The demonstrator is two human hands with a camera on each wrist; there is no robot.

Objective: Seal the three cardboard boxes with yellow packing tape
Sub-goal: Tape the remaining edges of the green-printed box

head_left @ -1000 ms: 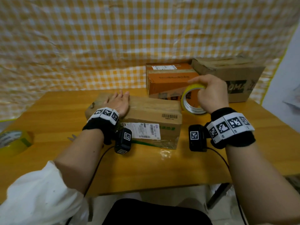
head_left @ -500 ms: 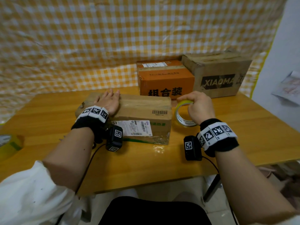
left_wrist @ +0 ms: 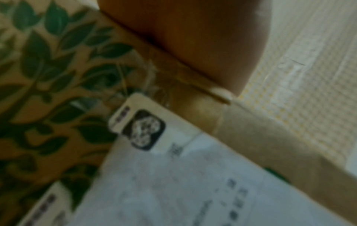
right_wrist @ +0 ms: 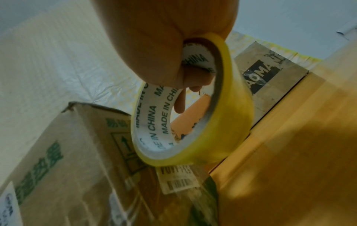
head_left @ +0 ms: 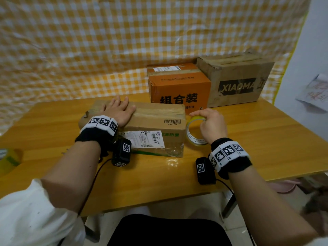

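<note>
A flat brown cardboard box [head_left: 156,121] with a white shipping label lies in the middle of the wooden table [head_left: 266,132]. My left hand [head_left: 119,109] lies flat on its top near the left end, fingers straight. My right hand [head_left: 209,125] grips a roll of yellow packing tape [head_left: 193,135] just past the box's right end, low by the table; in the right wrist view the roll [right_wrist: 218,119] hangs from my curled fingers beside the box [right_wrist: 63,152]. An orange box [head_left: 179,86] and a brown box [head_left: 236,80] printed XIAOMA stand at the back.
A second yellow tape roll [head_left: 8,158] sits at the table's left edge. A checked yellow cloth [head_left: 106,41] hangs behind the table. Black sensor cables trail from both wrists over the front edge.
My right hand has brought the tape roll down and nearer, from in front of the orange box to beside the flat box's right end. The left hand has stayed on the box.
</note>
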